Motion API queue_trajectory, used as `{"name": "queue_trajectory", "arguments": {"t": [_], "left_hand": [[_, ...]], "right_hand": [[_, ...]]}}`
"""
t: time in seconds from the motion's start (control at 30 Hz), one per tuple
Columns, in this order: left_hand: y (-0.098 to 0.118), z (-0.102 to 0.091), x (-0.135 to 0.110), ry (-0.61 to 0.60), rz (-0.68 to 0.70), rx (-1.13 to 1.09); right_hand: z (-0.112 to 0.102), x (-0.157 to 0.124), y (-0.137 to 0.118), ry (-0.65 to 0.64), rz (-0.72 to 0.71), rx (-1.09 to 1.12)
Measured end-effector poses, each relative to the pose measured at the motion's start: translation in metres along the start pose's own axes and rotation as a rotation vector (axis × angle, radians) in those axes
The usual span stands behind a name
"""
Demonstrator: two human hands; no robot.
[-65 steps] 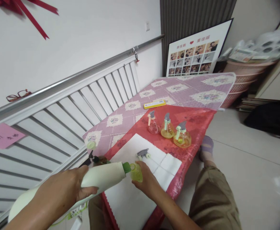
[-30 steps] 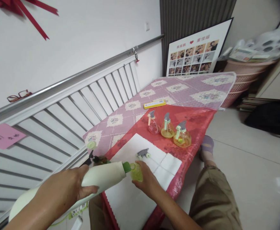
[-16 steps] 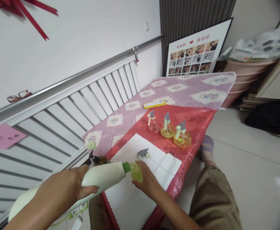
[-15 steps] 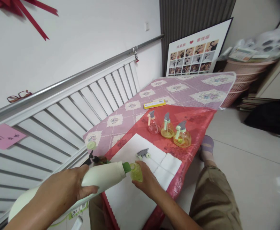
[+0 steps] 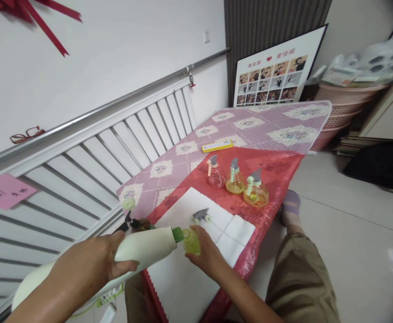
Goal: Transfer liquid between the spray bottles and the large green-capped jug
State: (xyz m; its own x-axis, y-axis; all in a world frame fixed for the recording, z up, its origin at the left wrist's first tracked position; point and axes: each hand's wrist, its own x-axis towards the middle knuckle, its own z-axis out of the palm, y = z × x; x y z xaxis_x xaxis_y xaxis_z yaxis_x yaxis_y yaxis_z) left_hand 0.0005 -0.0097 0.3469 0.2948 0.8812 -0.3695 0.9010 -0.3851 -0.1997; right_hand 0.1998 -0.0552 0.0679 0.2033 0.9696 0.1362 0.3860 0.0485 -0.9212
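Observation:
My left hand [image 5: 105, 260] is closed around a large pale green bottle [image 5: 145, 246], tipped on its side with its green spout [image 5: 177, 234] pointing right. The spout touches or nearly touches the mouth of a small yellow-green clear bottle [image 5: 191, 242], which my right hand [image 5: 206, 253] grips. Whether liquid is flowing cannot be made out. Just beyond, a grey spray head [image 5: 201, 216] with a thin tube lies on a white cloth [image 5: 183, 287]. Behind it stand three spray bottles: a clear one [image 5: 215, 177] and two with yellow liquid, one in the middle [image 5: 235, 181], one at right [image 5: 256, 194].
A red sheet [image 5: 277, 166] and a floral cloth [image 5: 250, 123] cover the table. On it lie a yellow-and-white box [image 5: 217, 146] and a pale green cap [image 5: 128, 204]. A dark pump top [image 5: 129, 220] is by the left edge. A white radiator [image 5: 142, 125] runs along the left.

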Motion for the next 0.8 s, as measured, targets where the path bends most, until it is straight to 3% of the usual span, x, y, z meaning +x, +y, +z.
{"name": "queue_trajectory", "arguments": {"t": [0.33,0.57,0.8], "left_hand": [[0.0,0.002,-0.001,-0.011,0.002,-0.005],[-0.009,0.018,0.0,0.015,0.014,-0.022],[-0.025,0.037,-0.006,0.015,-0.005,-0.232]], "right_hand": [[-0.001,0.0,-0.001,0.003,0.003,-0.007],[0.001,0.002,0.002,-0.006,-0.016,-0.023],[0.0,0.002,-0.002,0.013,-0.029,-0.029]]}}
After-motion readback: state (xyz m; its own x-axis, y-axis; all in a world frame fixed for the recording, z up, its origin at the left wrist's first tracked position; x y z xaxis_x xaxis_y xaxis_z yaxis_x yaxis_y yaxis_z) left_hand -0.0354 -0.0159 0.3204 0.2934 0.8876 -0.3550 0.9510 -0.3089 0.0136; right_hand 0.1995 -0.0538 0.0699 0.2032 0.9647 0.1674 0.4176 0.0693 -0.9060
